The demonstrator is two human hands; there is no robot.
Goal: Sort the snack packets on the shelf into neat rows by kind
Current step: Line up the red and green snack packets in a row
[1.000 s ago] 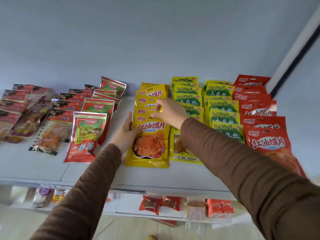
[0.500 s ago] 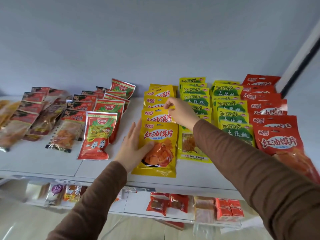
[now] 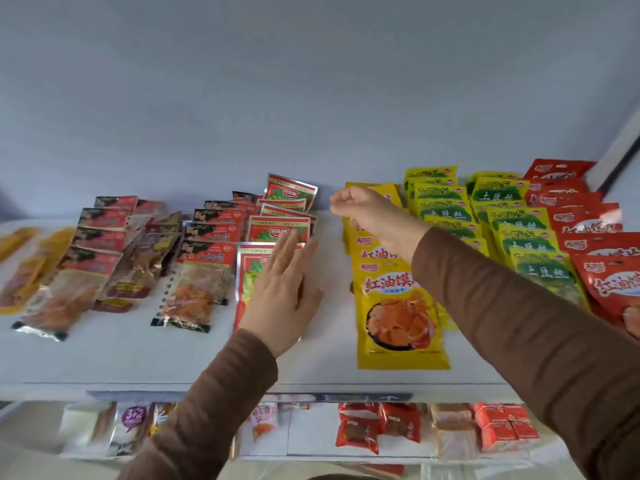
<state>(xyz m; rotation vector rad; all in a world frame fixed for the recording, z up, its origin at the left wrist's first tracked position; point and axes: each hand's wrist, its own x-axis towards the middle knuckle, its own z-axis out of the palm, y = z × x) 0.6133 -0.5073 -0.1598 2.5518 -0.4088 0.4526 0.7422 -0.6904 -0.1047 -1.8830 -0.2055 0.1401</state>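
On the white shelf the left hand lies flat with straight fingers on the red-and-green packet, while the right hand hovers with curled, empty fingers above the yellow packets.

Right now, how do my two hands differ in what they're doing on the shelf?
The left hand lies flat with straight, spread fingers on the front red-and-green packet; the right hand is curled, raised over the back of the yellow packet row. The left hand sits nearer the shelf's front edge, the right hand farther back. I can't tell whether the right hand holds anything. Both wear brown sleeves.
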